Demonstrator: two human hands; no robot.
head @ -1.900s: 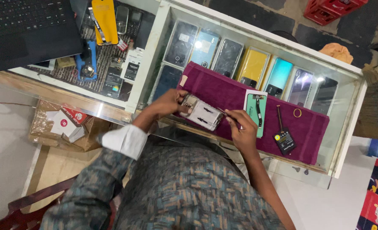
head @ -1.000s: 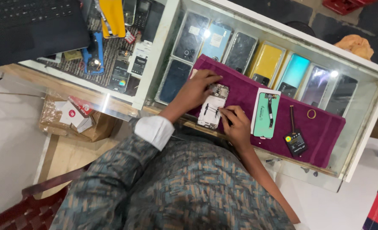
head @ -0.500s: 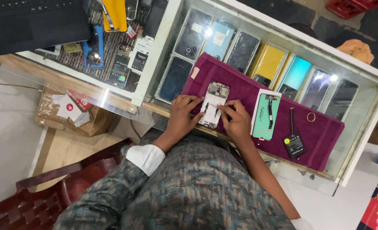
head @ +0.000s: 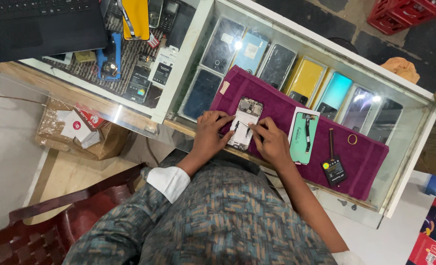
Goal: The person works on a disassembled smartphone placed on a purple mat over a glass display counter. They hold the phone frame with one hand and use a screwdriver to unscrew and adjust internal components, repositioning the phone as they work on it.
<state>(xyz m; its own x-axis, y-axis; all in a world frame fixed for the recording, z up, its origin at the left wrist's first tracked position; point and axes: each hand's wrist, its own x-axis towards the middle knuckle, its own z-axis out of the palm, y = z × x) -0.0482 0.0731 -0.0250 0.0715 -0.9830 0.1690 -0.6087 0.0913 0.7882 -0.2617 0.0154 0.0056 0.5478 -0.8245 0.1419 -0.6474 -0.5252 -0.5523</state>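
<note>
Flat on a purple cloth point(head: 277, 105) over a glass counter point(head: 414, 147), an opened phone point(head: 244, 122) is steadied by the left hand point(head: 210, 132), fingers pressed to its edge. The right hand point(head: 272, 142) is pinched on something small, possibly a tool. Light, stiff and fragile, the phone is best gripped by its side edges.

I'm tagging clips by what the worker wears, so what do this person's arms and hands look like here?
Both hands are bare: no gloves, and no rings or watch that I can make out. The left hand comes out of a patterned grey-blue and brown shirt sleeve turned back into a white cuff. The right hand and forearm are uncovered.
</note>
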